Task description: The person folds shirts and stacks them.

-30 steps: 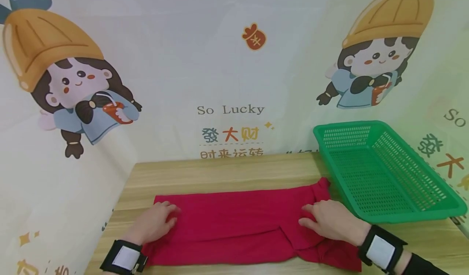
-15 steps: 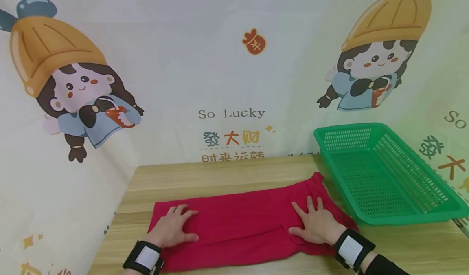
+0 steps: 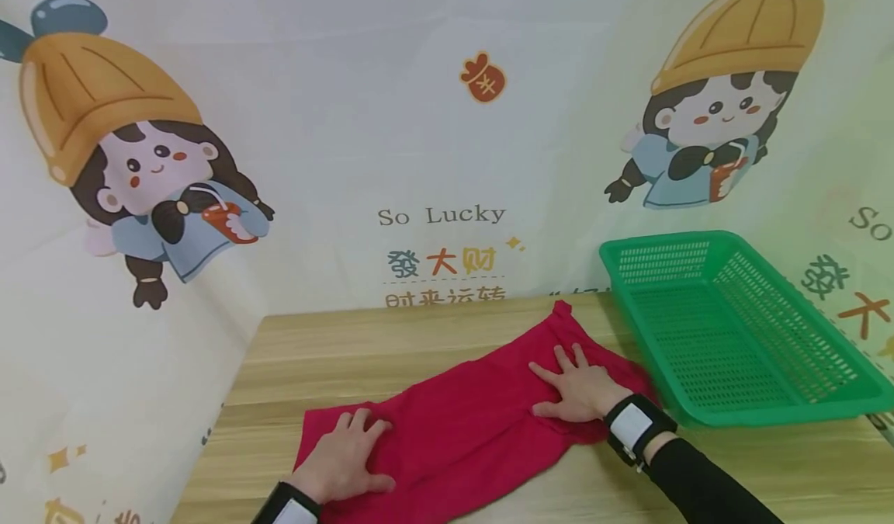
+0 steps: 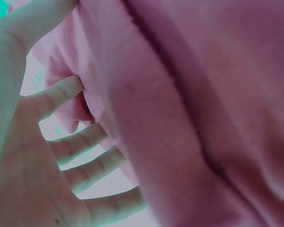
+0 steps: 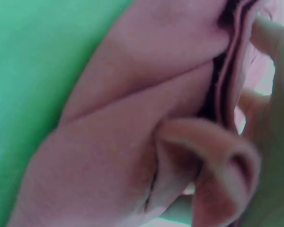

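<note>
A folded red cloth lies slantwise on the table, its right end farther back than its left. Creases and a loose fold run along its front part, and a narrow tip sticks up at the far right corner. My left hand rests on the left end with fingers spread. On the right end, my right hand lies with its fingers spread too. In the left wrist view the fingers reach straight to the cloth's edge. The right wrist view shows layered folds of the cloth beside that hand, most of which is hidden.
A green plastic basket with perforated sides stands at the right, close beside the cloth's right end. Behind the wooden table hangs a printed backdrop with cartoon figures. Each wrist wears a black strap.
Both hands went from curled fingers near the cloth's ends to spread hands on it. The cloth has turned, its right end swinging back and left, with the right hand moving along.
</note>
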Tool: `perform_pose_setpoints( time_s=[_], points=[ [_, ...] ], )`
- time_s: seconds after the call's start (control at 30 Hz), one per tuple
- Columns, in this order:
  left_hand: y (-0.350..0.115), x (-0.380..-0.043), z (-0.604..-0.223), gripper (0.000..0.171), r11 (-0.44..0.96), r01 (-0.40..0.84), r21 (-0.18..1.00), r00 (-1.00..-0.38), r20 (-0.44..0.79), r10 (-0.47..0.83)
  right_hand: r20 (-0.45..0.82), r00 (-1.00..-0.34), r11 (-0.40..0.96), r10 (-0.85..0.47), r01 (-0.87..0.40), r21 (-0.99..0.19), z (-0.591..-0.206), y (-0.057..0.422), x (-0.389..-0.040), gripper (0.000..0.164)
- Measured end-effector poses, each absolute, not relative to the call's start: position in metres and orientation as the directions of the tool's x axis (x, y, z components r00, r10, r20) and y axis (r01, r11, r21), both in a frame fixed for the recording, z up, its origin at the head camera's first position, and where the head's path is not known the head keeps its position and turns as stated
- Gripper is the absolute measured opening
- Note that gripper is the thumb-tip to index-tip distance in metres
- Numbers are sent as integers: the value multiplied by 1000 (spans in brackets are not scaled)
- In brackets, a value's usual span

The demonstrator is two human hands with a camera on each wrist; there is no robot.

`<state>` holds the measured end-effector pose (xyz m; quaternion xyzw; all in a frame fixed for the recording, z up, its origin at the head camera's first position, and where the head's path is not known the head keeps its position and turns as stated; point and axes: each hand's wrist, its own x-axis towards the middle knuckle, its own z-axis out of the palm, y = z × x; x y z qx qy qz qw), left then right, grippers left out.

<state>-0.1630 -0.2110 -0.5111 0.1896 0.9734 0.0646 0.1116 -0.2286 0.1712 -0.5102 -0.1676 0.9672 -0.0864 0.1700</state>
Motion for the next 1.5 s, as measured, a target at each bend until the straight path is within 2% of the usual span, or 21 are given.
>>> perform_pose_setpoints(
  time_s=[0.2,0.3,0.4,0.57,0.63,0.67,0.77,0.87,0.93,1.07,1.23,1.5],
  points=[
    [-173,-146,-511,75,906,411,106,-875,-233,424,-293,-849,882,-440,-348,-319,-512,165,-246,73],
    [-152,-138,-506,76,908,414,62,-869,-272,414,-281,-841,871,-463,-371,-322,-511,160,-251,69],
    [-145,-138,-497,63,898,435,64,-857,-277,435,-216,-863,874,-456,-389,-291,-510,149,-247,59],
    [-153,-151,-483,23,837,528,144,-838,-66,541,27,-923,891,-384,-378,-251,-507,127,-205,46],
    [-154,-157,-483,24,813,562,149,-823,4,568,90,-923,895,-375,-385,-223,-506,120,-183,46],
    [-153,-160,-485,30,803,575,158,-813,0,582,99,-922,899,-374,-387,-206,-506,117,-173,46],
    [-152,-164,-493,47,771,609,183,-767,-109,632,27,-919,907,-392,-392,-154,-510,109,-150,56],
    [-150,-165,-500,55,759,620,199,-725,-224,651,-94,-912,914,-398,-387,-123,-516,106,-140,67],
    [-149,-165,-502,55,757,625,188,-717,-243,653,-143,-902,913,-407,-396,-95,-518,106,-142,71],
    [-146,-162,-501,51,748,655,105,-723,-199,662,-160,-880,894,-448,-439,-91,-518,110,-156,67],
    [-134,-153,-498,48,737,675,30,-722,-180,669,-214,-834,860,-508,-476,-185,-512,115,-173,64],
    [-103,-145,-505,52,757,653,-6,-742,-207,638,-242,-761,780,-602,-495,-382,-513,118,-192,58]
  ],
)
